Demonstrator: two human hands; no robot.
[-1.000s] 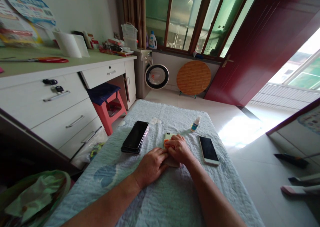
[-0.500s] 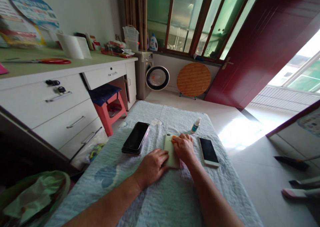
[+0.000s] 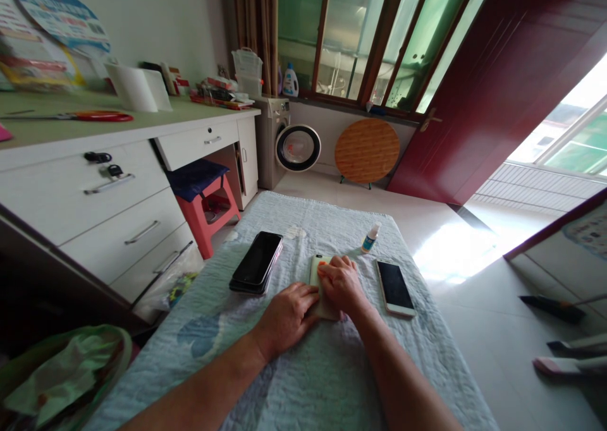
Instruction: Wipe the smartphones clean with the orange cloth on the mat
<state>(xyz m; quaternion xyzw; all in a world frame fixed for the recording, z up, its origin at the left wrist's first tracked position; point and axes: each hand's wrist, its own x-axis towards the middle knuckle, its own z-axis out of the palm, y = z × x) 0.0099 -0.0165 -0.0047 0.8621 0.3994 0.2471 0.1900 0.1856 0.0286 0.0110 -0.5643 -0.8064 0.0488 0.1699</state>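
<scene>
Phone [image 3: 315, 273], pale green and face down, lies mid-bench on the quilt [image 3: 303, 368], between a black phone [image 3: 257, 260] and a white phone [image 3: 395, 286]. Right hand [image 3: 342, 285] presses an orange cloth [image 3: 322, 265] flat on it, fingers together; left hand [image 3: 285, 317] steadies its near edge, grip loosely curled.
</scene>
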